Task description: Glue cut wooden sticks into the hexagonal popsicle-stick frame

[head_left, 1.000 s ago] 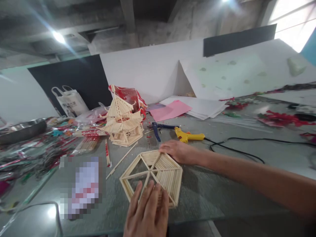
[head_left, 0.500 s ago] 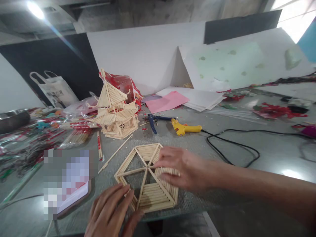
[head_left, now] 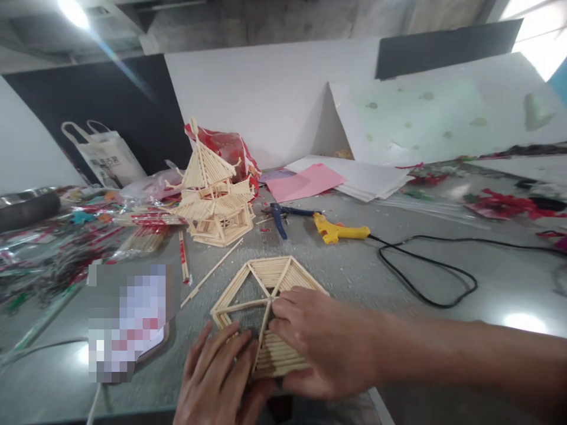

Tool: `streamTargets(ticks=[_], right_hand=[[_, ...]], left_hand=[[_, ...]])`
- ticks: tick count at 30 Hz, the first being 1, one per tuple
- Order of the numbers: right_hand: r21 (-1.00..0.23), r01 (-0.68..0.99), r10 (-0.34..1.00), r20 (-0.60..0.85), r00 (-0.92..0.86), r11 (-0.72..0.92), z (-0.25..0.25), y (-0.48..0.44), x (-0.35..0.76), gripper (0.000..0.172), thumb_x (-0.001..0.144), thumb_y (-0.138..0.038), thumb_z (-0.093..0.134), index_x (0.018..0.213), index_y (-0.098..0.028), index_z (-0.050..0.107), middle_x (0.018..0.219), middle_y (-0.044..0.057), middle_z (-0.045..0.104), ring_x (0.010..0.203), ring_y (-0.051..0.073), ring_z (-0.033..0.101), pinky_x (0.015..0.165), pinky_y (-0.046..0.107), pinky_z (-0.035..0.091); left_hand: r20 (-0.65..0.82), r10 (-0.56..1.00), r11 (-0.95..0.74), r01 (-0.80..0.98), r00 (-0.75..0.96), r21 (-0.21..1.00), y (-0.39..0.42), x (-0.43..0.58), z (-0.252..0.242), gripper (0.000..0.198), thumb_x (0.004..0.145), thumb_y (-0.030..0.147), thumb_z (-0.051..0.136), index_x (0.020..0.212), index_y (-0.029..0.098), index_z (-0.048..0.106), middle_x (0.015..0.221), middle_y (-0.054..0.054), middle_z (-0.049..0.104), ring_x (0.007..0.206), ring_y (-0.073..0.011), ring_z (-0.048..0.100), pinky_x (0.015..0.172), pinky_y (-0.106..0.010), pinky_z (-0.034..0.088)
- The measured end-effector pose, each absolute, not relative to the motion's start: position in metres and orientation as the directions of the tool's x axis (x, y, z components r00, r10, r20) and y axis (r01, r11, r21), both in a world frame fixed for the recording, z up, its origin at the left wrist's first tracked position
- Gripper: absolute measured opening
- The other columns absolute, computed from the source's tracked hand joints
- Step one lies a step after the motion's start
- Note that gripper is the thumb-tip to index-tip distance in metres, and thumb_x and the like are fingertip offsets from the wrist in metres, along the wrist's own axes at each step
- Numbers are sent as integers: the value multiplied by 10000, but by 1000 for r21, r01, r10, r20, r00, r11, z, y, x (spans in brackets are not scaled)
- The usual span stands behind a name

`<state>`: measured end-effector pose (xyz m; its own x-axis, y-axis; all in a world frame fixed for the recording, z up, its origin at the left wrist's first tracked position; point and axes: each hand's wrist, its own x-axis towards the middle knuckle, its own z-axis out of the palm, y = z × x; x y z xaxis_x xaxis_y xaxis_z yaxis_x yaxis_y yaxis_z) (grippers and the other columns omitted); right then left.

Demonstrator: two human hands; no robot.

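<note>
A many-sided panel of pale wooden sticks (head_left: 269, 273) lies flat near the table's front edge, its spokes meeting in the middle. Some wedges are filled with rows of sticks; those at the left show gaps. My left hand (head_left: 221, 369) holds the panel's front left edge, fingers bent over the rim and thumb at the front. Over the front right wedges lies my right hand (head_left: 325, 342), fingertips close to the hub and thumb by the front edge, gripping the panel. This hand hides much of the panel's right side.
A pagoda model of sticks (head_left: 217, 206) stands behind the panel. Blue cutters (head_left: 279, 219) and a yellow glue gun (head_left: 341, 231) with a black cord lie beyond. A partly blurred phone-like object (head_left: 155, 342), loose sticks (head_left: 212, 271) and bagged materials are at left.
My right hand has moved from the panel's right side toward its front edge. My left hand has shifted slightly right and farther over the rim. The whole view has shifted a little.
</note>
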<state>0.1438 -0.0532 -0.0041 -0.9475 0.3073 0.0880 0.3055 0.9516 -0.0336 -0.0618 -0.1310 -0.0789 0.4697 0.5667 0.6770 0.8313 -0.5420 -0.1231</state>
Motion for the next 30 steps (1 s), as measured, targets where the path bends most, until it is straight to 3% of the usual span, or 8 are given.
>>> streamTargets(ticks=[9,16,23,30], right_hand=[[-2,291,289,124,-949,957,-10,-54,145,344,732,-414,547,797,-93,650,766,115,601,730,208,504,680,331,410],[-7,314,311,161,-937,949,0,-55,154,364,733,-438,567,841,-97,634,783,109,593,725,205,491,668,332,404],[-66,304,309,111,-944,951,-1,-52,162,399,725,-456,573,870,-87,625,819,109,587,725,191,494,682,316,411],[-101,310,317,63,-946,945,-4,-52,157,369,715,-426,587,841,-82,633,785,100,592,680,182,505,648,308,416]], left_hand=[[651,590,-520,842,478,-147,-133,-61,-79,351,717,337,669,1043,215,623,1031,-16,681,1028,-200,582,1012,-353,360],[595,570,-533,806,566,-257,-122,-49,-58,489,728,515,599,1077,172,608,1176,-105,600,1179,-278,459,1039,-439,295],[668,551,-561,815,501,-149,-109,-34,-65,526,772,613,460,1009,174,627,1136,-98,614,1212,-274,420,1060,-473,247],[564,528,-563,758,636,-329,-110,-45,-63,551,745,598,515,1073,165,609,1156,-101,602,1197,-277,429,1046,-451,288]])
